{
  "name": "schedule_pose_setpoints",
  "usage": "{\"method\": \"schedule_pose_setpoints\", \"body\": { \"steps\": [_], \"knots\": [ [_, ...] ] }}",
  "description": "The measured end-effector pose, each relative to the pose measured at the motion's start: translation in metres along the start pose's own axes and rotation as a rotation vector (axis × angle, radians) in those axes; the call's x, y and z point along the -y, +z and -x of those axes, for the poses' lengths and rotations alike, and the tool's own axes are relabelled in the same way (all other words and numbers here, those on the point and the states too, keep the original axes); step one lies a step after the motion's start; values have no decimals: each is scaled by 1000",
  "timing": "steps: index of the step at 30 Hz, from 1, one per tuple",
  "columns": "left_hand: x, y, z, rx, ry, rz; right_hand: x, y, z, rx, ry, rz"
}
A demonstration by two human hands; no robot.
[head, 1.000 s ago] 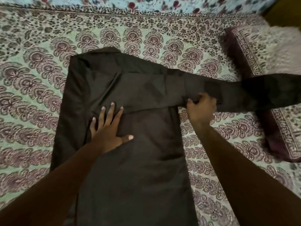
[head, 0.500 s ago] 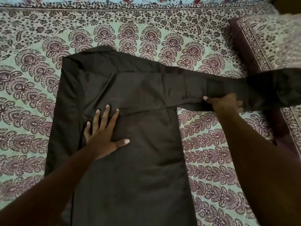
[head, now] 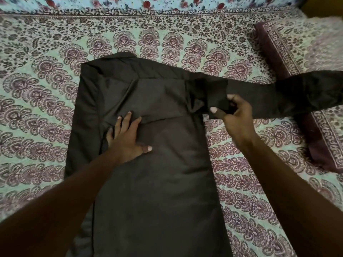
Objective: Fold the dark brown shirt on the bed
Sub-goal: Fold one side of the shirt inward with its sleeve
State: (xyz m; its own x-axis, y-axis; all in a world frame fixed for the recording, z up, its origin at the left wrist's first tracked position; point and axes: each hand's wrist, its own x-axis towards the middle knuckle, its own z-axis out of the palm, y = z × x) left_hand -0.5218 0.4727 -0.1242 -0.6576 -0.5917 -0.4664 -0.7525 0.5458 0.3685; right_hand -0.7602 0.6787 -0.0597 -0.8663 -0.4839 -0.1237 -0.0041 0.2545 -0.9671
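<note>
Dark brown shirt [head: 152, 173] lies flat mid-bed [head: 46, 108], its sleeve [head: 278, 97] reaching toward the bed's right edge, left hand [head: 128, 140] pressing the chest with straight spread fingers [head: 128, 117], right hand [head: 235, 115] pinching the sleeve's near edge.

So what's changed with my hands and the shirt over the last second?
The right hand slid outward along the sleeve, then came back toward the body of the dark brown shirt. It now pinches the sleeve's lower edge between thumb and curled fingers. Unchanged: the left hand stays pressed flat on the shirt, and the sleeve still lies stretched out across the pillow.
</note>
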Motion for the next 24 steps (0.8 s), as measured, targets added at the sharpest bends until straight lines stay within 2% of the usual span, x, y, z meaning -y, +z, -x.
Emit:
{"method": "schedule_pose_setpoints", "body": {
  "steps": [2,4,7,10,13,18,21,24],
  "knots": [
    [-9,-7,7,-135,38,182,14,16,29,166,-40,-15],
    [-18,-20,20,-187,24,542,25,33,56,311,-41,-48],
    [-25,-55,45,42,-172,1225,35,58,91,461,-38,-68],
    [-7,-81,70,177,-257,1526,44,79,122,683,-121,-9],
    [17,-90,100,130,-226,1538,52,98,155,919,-84,39],
    [72,-71,149,-53,-201,1295,61,122,196,1187,43,220],
    [97,-52,182,-139,-181,1265,63,133,222,1296,106,280],
    [121,-29,207,-231,-149,1092,58,146,244,1341,89,423]
  ]
}}
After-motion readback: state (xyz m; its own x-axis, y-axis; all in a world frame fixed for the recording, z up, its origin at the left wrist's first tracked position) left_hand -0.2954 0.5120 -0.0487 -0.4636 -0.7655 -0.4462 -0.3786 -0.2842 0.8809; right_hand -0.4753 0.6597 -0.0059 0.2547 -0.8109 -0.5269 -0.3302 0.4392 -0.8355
